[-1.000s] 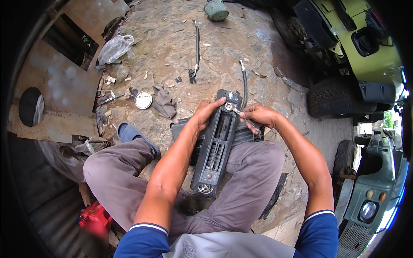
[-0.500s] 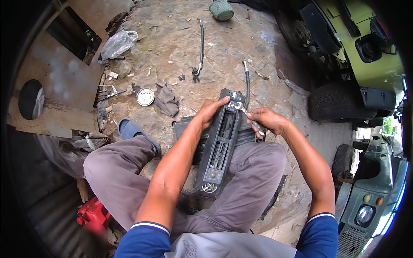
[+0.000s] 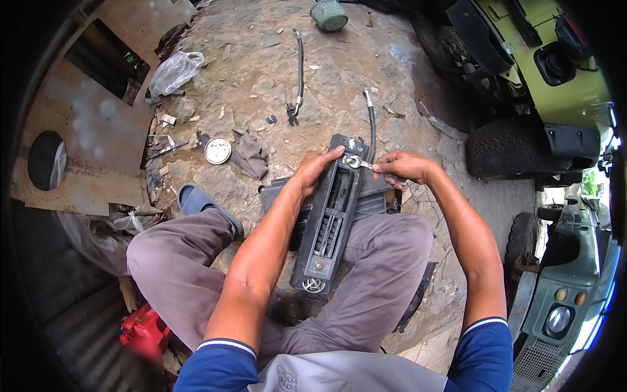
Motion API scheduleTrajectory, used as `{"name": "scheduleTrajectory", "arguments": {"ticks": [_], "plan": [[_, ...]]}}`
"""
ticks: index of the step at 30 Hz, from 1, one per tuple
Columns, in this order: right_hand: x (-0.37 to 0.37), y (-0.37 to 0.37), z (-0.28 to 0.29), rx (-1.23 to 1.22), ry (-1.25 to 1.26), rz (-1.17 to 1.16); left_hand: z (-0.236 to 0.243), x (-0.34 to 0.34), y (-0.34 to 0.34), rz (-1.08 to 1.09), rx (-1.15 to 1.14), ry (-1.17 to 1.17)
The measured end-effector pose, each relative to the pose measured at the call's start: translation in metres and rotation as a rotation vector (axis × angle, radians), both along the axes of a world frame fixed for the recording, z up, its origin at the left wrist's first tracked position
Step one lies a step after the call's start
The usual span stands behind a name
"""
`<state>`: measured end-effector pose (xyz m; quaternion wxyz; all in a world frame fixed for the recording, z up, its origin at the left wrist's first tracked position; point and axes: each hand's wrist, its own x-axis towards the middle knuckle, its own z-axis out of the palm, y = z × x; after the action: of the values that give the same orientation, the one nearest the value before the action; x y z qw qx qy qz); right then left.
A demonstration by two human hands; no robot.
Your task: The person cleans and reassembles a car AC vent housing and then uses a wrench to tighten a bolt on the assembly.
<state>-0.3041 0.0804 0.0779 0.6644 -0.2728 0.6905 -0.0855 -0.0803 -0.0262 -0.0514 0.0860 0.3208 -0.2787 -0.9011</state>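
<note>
A long black vent housing (image 3: 330, 225) with louvres lies slanted between my legs, its near end between my thighs. My left hand (image 3: 315, 172) is closed around its far left edge, the thumb pressed on top near the far end. In my right hand (image 3: 406, 167) is a metal wrench (image 3: 366, 164), pinched between thumb and fingers. The wrench's head sits over a brass-coloured fitting near the housing's far end. Another brass-coloured fitting (image 3: 319, 266) and a round silver emblem-like piece (image 3: 313, 285) show at the near end. A further black part (image 3: 375, 206) lies beneath the housing.
Two black hoses (image 3: 300, 68) with metal ends lie on the stony ground ahead. To the left are a round tin (image 3: 218, 150), a grey rag (image 3: 249, 155), a plastic bag (image 3: 175, 73) and loose tools. Vehicles with a large tyre (image 3: 506, 151) stand right; a red object (image 3: 144, 326) is lower left.
My right hand has moved slightly up and turned the wrench, whose handle now lies nearer to crosswise over the housing. My left hand keeps its hold. The whole view has shifted a little.
</note>
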Motion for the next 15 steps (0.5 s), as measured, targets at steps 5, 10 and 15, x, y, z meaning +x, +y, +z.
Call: {"name": "scheduleTrajectory", "arguments": {"ticks": [5, 10, 15], "plan": [[0.005, 0.002, -0.003, 0.003, 0.027, -0.027, 0.001, 0.000, 0.002, 0.005, 0.013, -0.017], [0.029, 0.006, -0.002, 0.013, 0.008, -0.105, 0.008, 0.001, 0.001, 0.002, 0.025, -0.034], [0.064, 0.011, -0.011, 0.034, -0.110, -0.387, -0.007, 0.000, 0.001, 0.053, 0.064, 0.011]]}}
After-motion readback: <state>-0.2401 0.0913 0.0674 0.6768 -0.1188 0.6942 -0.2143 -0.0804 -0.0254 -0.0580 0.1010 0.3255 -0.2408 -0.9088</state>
